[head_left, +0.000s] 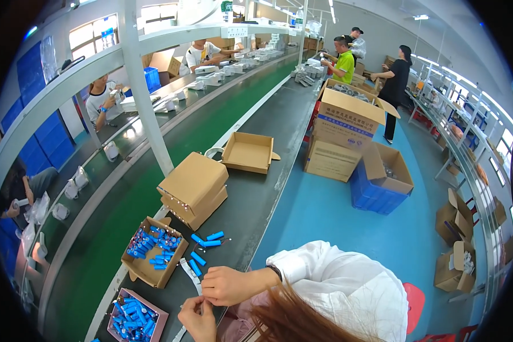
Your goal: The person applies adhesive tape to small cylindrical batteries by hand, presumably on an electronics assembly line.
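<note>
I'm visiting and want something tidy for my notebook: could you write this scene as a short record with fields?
Hands: left hand and right hand close together; anything between them is too small to tell
Nearest things: loose blue cylindrical battery cells on the dark worktop
Cell containers: open cardboard box and pinkish box, both holding blue cells
Farther along worktop: stacked cardboard boxes, then shallow cardboard tray
Left of worktop: green conveyor belt

Right hand (227,286) and left hand (198,322) meet, fingers curled.
</note>
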A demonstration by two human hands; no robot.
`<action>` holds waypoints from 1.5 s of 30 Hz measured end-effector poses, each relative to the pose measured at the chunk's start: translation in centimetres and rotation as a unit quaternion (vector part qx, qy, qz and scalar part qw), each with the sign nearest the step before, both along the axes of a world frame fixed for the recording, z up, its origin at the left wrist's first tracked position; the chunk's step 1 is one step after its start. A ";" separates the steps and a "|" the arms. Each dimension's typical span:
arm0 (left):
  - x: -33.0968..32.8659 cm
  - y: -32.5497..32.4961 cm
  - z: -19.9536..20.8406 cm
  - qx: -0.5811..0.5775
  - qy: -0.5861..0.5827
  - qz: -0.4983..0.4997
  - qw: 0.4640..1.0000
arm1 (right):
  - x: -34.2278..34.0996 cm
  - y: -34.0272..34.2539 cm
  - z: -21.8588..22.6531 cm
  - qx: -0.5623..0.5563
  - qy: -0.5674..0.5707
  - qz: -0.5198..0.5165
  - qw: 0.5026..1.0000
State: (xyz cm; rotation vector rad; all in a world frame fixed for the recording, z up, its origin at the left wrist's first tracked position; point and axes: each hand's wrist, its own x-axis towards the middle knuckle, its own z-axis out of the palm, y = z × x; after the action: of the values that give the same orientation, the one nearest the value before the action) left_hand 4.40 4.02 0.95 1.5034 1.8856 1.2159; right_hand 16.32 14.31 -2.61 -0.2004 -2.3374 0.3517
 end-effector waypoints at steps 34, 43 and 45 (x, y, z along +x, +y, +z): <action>1.0 0.1 -2.4 0.218 0.169 0.011 0.961 | 0.2 0.2 -1.3 -0.529 -0.027 0.090 0.843; 0.4 0.9 -3.0 0.195 0.054 0.036 0.979 | -0.1 0.1 -1.2 -0.504 -0.025 0.033 0.863; 0.0 1.0 -3.6 0.186 0.039 0.038 0.981 | -0.1 -0.1 -0.8 -0.496 -0.033 0.025 0.867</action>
State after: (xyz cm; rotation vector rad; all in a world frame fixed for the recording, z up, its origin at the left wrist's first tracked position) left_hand 4.45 5.06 -2.68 1.6994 1.8540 1.6385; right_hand 16.22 14.25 -3.38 -0.6414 -2.0057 1.5741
